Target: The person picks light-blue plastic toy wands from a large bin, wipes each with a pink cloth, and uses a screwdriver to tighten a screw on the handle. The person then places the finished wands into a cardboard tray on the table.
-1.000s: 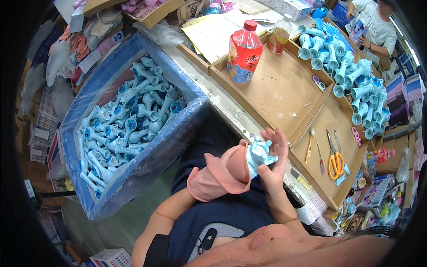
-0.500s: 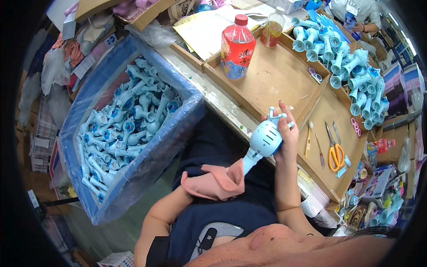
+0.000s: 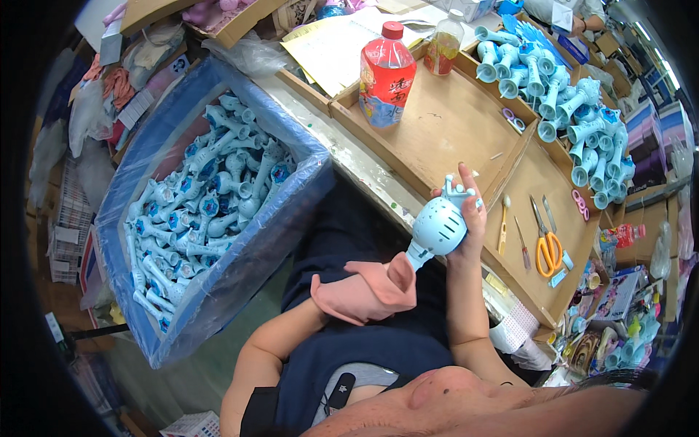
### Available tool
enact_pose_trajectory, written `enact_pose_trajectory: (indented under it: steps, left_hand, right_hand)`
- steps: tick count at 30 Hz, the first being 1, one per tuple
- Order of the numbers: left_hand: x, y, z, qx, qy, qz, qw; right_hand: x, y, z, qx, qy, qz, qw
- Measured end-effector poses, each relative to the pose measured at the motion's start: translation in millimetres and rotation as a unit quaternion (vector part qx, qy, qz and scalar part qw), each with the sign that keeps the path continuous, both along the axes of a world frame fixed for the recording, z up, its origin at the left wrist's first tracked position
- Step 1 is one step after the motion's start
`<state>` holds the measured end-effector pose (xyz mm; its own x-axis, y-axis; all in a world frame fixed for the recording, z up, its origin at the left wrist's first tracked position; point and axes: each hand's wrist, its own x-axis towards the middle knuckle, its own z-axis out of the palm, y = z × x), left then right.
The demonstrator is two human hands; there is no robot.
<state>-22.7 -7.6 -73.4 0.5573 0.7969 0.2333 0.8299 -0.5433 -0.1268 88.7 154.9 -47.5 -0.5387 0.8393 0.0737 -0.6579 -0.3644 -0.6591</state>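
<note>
A light blue plastic toy point(image 3: 439, 227) is held up over my lap, tilted. It has a round head with dark slots, a small pronged top and a narrow stem. My right hand point(image 3: 473, 222) is closed round the head's far side, fingers up beside the prongs. A pink cloth point(image 3: 364, 293) wraps my left hand point(image 3: 317, 313) and covers its fingers. That hand grips the stem through the cloth, whose folded edge rises round the stem and hides its lower end. To my left, a blue bin point(image 3: 240, 266) lined with clear plastic holds many similar light blue toys point(image 3: 211, 204).
Cardboard trays point(image 3: 444, 124) on the table hold a red-labelled bottle point(image 3: 387, 76), a second bottle point(image 3: 444, 47), orange-handled scissors point(image 3: 547, 251), a brush point(image 3: 504, 222) and a thin screwdriver point(image 3: 523, 244). More blue toys point(image 3: 582, 120) are piled at the far right. Another person's arm point(image 3: 591, 23) shows behind.
The toy has turned in my hands, so its slots face more toward me. My cloth-covered left hand has shifted right and slightly up along the stem, nearer the head.
</note>
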Motion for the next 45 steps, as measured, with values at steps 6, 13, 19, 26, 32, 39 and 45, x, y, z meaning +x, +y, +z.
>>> enact_pose_trajectory:
  steps: [6, 13, 19, 26, 32, 39, 45]
  left_hand:
    - [1, 3, 37, -0.326, -0.408, 0.100, 0.847]
    - [-5, 15, 53, -0.257, -0.106, 0.072, 0.958]
    - [0, 18, 45, -0.147, -0.420, 0.256, 0.858]
    - [12, 7, 38, -0.001, -0.026, 0.210, 0.977]
    - [2, 7, 23, -0.282, -0.436, 0.073, 0.851]
    - [1, 4, 24, -0.175, -0.605, 0.253, 0.734]
    - [-10, 8, 24, -0.200, -0.656, 0.294, 0.666]
  right_hand:
    - [-19, 2, -8, -0.073, 0.071, 0.053, 0.993]
    - [-13, -57, 4, -0.057, -0.133, -0.003, 0.990]
    - [-4, -59, 6, -0.056, -0.164, 0.067, 0.983]
    - [-13, -50, -3, -0.189, 0.036, 0.174, 0.966]
    - [-10, -55, 2, -0.169, -0.036, 0.195, 0.965]
    - [5, -67, -1, -0.057, -0.206, 0.202, 0.956]
    - [2, -63, 1, -0.064, -0.100, 0.164, 0.979]
